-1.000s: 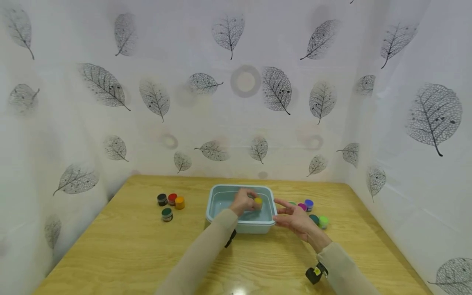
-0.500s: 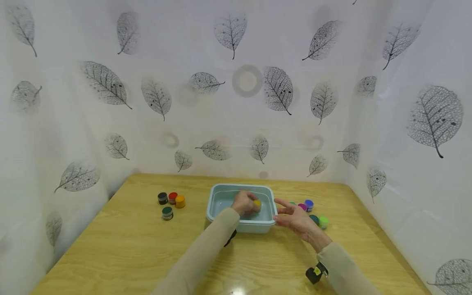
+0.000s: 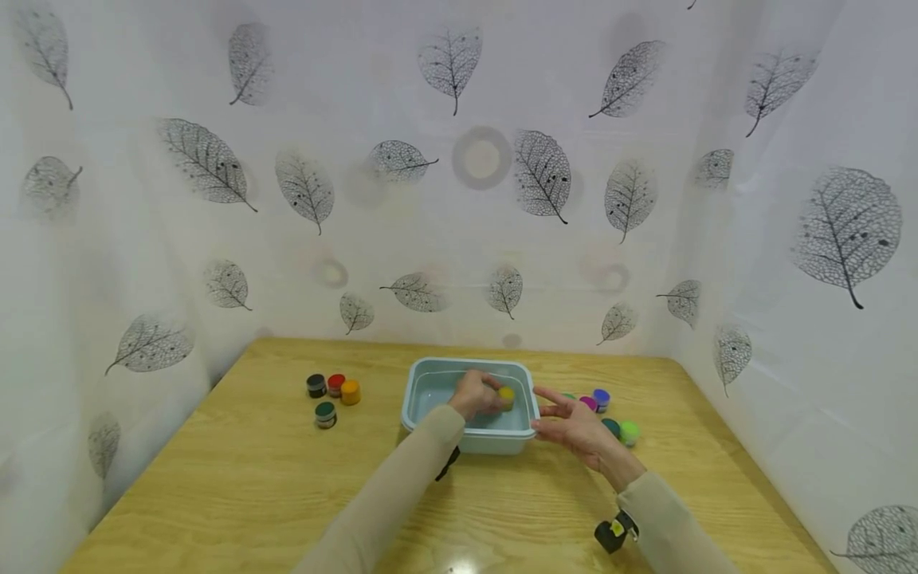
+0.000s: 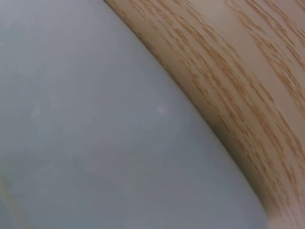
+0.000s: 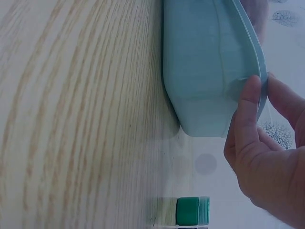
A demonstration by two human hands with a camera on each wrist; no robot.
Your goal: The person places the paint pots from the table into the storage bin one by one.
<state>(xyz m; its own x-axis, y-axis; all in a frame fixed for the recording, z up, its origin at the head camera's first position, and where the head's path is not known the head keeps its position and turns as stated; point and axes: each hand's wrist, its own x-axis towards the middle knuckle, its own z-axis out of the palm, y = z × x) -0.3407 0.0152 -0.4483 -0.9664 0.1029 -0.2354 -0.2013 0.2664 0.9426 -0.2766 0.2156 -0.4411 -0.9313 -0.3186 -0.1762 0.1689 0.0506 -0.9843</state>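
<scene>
A pale blue plastic basin (image 3: 466, 364) stands on the wooden table. My left hand (image 3: 473, 394) reaches over its near side and grips a small yellow-lidded jar (image 3: 507, 396) low inside. In the left wrist view the basin's outer wall (image 4: 109, 114) fills most of the picture, so the left fingers are hidden there. With thumb and fingers on either side of the rim, my right hand (image 3: 582, 430) pinches the basin at its right near corner. The right wrist view gives the same hand (image 5: 267, 162) on the rim, with a green jar (image 5: 188, 211) below it.
Left of the basin stand a black jar (image 3: 316, 386), a red jar (image 3: 335, 385), an orange jar (image 3: 350, 392) and a dark green jar (image 3: 325, 414). Close by the right hand are a purple jar (image 3: 601, 399), a magenta jar (image 3: 588, 402) and a light green jar (image 3: 629, 432).
The yellow-lidded jar in my left hand dips slightly, then shifts a little to the right inside the basin. My right hand stays on the rim.
</scene>
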